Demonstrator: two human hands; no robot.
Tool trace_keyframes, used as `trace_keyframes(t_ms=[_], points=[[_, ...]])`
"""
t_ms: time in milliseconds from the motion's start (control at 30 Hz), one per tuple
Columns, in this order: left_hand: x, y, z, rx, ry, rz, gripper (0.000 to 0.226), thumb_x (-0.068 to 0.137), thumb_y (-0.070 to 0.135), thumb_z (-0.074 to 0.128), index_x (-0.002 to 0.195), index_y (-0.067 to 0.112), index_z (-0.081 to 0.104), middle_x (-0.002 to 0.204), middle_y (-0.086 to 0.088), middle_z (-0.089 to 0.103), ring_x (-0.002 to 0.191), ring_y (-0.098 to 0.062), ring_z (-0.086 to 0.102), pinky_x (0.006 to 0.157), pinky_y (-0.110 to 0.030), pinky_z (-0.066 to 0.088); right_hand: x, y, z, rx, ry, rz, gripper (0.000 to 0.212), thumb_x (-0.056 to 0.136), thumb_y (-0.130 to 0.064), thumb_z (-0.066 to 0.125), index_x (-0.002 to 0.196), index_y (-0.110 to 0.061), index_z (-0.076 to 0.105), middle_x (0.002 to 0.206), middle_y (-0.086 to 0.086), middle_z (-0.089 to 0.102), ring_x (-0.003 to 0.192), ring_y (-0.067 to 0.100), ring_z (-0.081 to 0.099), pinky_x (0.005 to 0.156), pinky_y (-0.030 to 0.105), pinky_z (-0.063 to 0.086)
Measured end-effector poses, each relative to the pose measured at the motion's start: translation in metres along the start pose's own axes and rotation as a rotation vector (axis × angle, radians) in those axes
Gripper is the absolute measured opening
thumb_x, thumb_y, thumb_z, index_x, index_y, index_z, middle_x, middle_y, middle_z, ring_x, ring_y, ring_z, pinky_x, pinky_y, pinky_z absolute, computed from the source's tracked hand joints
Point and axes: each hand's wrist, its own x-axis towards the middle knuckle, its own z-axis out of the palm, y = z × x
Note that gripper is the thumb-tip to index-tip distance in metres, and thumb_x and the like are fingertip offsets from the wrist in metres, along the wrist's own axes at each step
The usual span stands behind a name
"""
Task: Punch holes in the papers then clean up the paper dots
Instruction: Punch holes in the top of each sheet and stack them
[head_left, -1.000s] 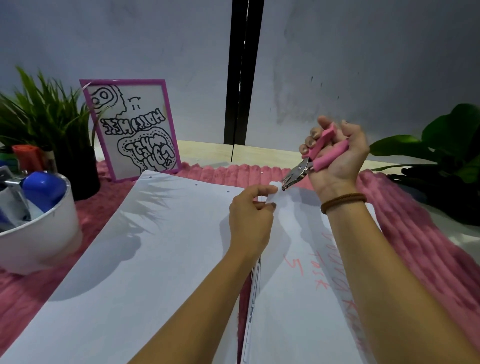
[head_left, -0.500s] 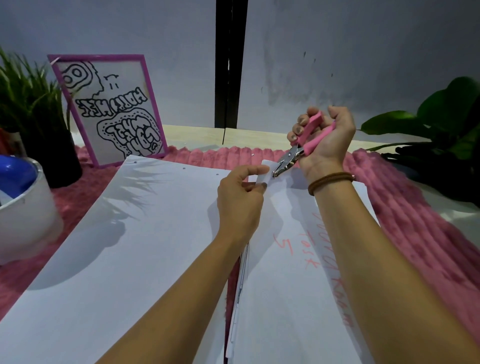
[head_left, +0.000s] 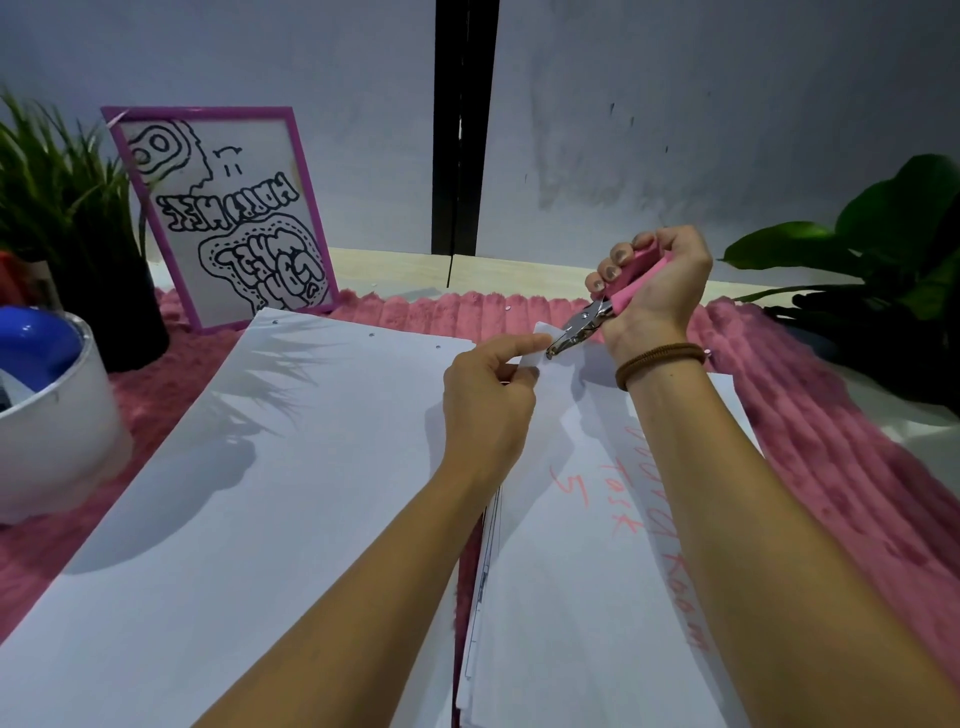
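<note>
Your left hand (head_left: 485, 384) is pinching the lifted far corner of the top sheet (head_left: 566, 545), which is lying on the right-hand stack on the pink mat (head_left: 831, 441). The paper looks thin and floppy, so you're gripping close to the punch point. Your right hand (head_left: 657, 291) is wrapping the pink hole punch (head_left: 584, 327), wrist cocked, metal nose at the corner edge.
</note>
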Motion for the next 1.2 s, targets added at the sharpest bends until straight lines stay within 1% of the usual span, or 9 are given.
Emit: trace_keyframes(t_ms=[167, 300, 433, 500, 567, 633, 900, 1100, 1200], points=[[0.002, 0.0, 0.0, -0.003, -0.004, 0.005, 0.036, 0.086, -0.006, 0.061, 0.098, 0.024, 0.076, 0.097, 0.011, 0.072, 0.077, 0.002, 0.062, 0.069, -0.008, 0.046, 0.0, 0.001, -0.003, -0.044, -0.023, 0.072, 0.022, 0.089, -0.024, 0.044, 0.074, -0.01, 0.05, 0.06, 0.005, 0.049, 0.049, 0.017, 0.043, 0.051, 0.024, 0.038], [0.001, 0.0, 0.0, 0.03, 0.008, 0.028, 0.033, 0.086, -0.007, 0.059, 0.099, 0.018, 0.077, 0.102, 0.005, 0.074, 0.075, 0.001, 0.061, 0.067, -0.004, 0.045, 0.002, 0.0, -0.014, -0.015, -0.024, 0.166, 0.025, 0.089, -0.03, 0.047, 0.075, -0.01, 0.052, 0.061, 0.006, 0.051, 0.052, 0.018, 0.047, 0.056, 0.026, 0.043], [0.0, 0.001, 0.0, 0.021, -0.012, 0.025, 0.03, 0.087, -0.003, 0.061, 0.101, 0.018, 0.076, 0.102, 0.003, 0.074, 0.09, -0.004, 0.066, 0.077, -0.003, 0.046, 0.001, -0.007, -0.032, 0.013, -0.059, 0.17, 0.025, 0.087, -0.032, 0.048, 0.077, -0.009, 0.055, 0.065, 0.007, 0.054, 0.054, 0.02, 0.051, 0.059, 0.027, 0.045], [0.0, 0.002, -0.002, -0.009, -0.037, -0.008, 0.031, 0.087, -0.003, 0.061, 0.103, 0.019, 0.075, 0.095, 0.004, 0.074, 0.075, -0.002, 0.063, 0.074, -0.008, 0.049, 0.004, -0.015, -0.038, 0.007, -0.056, 0.139, 0.026, 0.089, -0.031, 0.046, 0.076, -0.01, 0.053, 0.063, 0.006, 0.052, 0.053, 0.019, 0.049, 0.057, 0.026, 0.042], [0.001, 0.002, -0.004, -0.05, -0.055, -0.047, 0.031, 0.086, -0.003, 0.062, 0.106, 0.018, 0.074, 0.07, 0.011, 0.068, 0.049, 0.0, 0.047, 0.055, -0.011, 0.044, 0.009, -0.025, -0.045, 0.009, -0.028, 0.099, 0.027, 0.09, -0.03, 0.043, 0.074, -0.011, 0.051, 0.061, 0.006, 0.05, 0.051, 0.019, 0.046, 0.054, 0.024, 0.038], [0.001, 0.002, -0.006, -0.072, -0.061, -0.077, 0.031, 0.086, -0.003, 0.062, 0.106, 0.017, 0.074, 0.052, 0.015, 0.056, 0.041, -0.003, 0.035, 0.047, -0.013, 0.036, 0.014, -0.032, -0.053, 0.004, 0.005, 0.073, 0.026, 0.09, -0.03, 0.042, 0.073, -0.011, 0.049, 0.061, 0.005, 0.048, 0.051, 0.018, 0.044, 0.052, 0.023, 0.036], [-0.001, 0.006, -0.008, -0.072, -0.073, -0.065, 0.033, 0.084, -0.004, 0.065, 0.103, 0.021, 0.074, 0.081, -0.018, 0.069, 0.066, -0.022, 0.051, 0.066, -0.027, 0.05, 0.024, -0.04, -0.065, -0.045, 0.052, -0.005, 0.024, 0.091, -0.027, 0.039, 0.073, -0.012, 0.046, 0.061, 0.005, 0.045, 0.049, 0.018, 0.041, 0.048, 0.022, 0.035], [-0.001, 0.007, -0.007, -0.064, -0.068, -0.083, 0.033, 0.085, -0.004, 0.066, 0.101, 0.024, 0.074, 0.085, -0.003, 0.074, 0.072, -0.023, 0.058, 0.072, -0.031, 0.055, 0.026, -0.039, -0.066, -0.068, 0.074, -0.025, 0.024, 0.091, -0.027, 0.041, 0.073, -0.013, 0.046, 0.059, 0.004, 0.046, 0.048, 0.017, 0.041, 0.047, 0.022, 0.035], [0.0, 0.006, -0.007, -0.061, -0.065, -0.085, 0.032, 0.085, -0.004, 0.066, 0.103, 0.021, 0.074, 0.082, 0.001, 0.074, 0.068, -0.019, 0.058, 0.068, -0.026, 0.054, 0.026, -0.038, -0.067, -0.067, 0.094, -0.035, 0.022, 0.091, -0.027, 0.042, 0.074, -0.013, 0.047, 0.059, 0.004, 0.047, 0.048, 0.017, 0.042, 0.048, 0.022, 0.036]])
